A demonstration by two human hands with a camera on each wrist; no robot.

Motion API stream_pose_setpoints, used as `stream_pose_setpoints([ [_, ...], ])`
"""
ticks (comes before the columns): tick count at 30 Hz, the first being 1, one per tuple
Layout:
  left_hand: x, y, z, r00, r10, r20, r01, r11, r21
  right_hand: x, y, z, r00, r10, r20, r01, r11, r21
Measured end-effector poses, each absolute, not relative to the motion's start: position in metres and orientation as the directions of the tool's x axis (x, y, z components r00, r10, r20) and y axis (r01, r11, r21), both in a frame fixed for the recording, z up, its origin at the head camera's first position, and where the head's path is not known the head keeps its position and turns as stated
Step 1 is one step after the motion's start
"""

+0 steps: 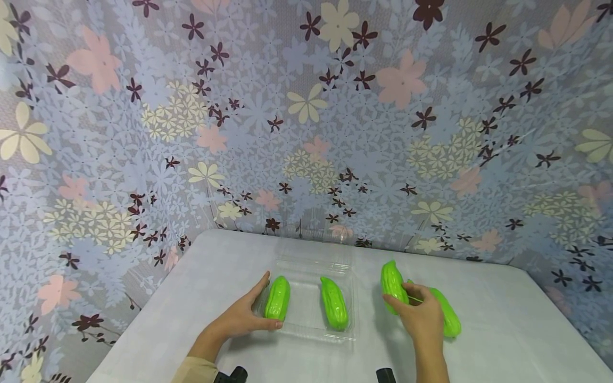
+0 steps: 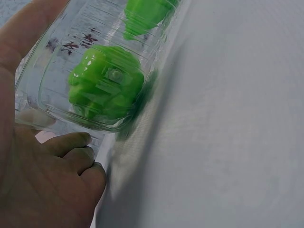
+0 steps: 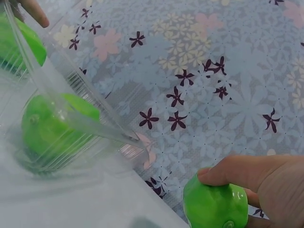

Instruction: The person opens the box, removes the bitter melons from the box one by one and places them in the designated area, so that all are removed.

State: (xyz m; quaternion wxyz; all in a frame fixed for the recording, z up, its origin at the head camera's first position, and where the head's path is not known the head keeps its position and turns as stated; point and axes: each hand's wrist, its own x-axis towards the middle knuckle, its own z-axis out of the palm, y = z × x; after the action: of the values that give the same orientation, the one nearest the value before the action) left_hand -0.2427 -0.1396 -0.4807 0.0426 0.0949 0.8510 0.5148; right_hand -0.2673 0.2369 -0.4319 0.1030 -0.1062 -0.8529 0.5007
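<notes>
At lower right of the frame, a person's right hand [image 1: 423, 316] pinches a green gourd [image 1: 392, 282], its long axis nearly upright, right of the clear container [image 1: 306, 303] where the left hand [image 1: 244, 315] spreads its thumb and forefinger.

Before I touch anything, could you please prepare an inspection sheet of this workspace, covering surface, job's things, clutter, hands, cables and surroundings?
Surface: white table.
Job's things: clear box with left gourd and right gourd inside; held gourd outside it; at least one other gourd on the table, partly hidden.
Clutter: two black parts at the head view's lower edge, purpose unclear.
Left hand: holds the box's left side.
Right hand: pinches the held gourd.
Cables: nothing seen.
Surroundings: flowered backdrop behind the table.
</notes>
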Motion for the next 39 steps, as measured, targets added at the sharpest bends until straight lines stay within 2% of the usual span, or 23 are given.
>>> stream_pose_setpoints([
  [24,-0.243,-0.140,-0.481,-0.979,0.204,0.019,0.112,0.456,0.883,-0.269,0.237,-0.444,-0.962,0.261,0.086,0.079,0.563,-0.823],
  [39,-0.243,-0.140,-0.479,-0.978,0.209,0.007,0.101,0.444,0.890,-0.271,0.232,-0.447,-0.970,0.224,0.097,0.083,0.676,-0.732],
])
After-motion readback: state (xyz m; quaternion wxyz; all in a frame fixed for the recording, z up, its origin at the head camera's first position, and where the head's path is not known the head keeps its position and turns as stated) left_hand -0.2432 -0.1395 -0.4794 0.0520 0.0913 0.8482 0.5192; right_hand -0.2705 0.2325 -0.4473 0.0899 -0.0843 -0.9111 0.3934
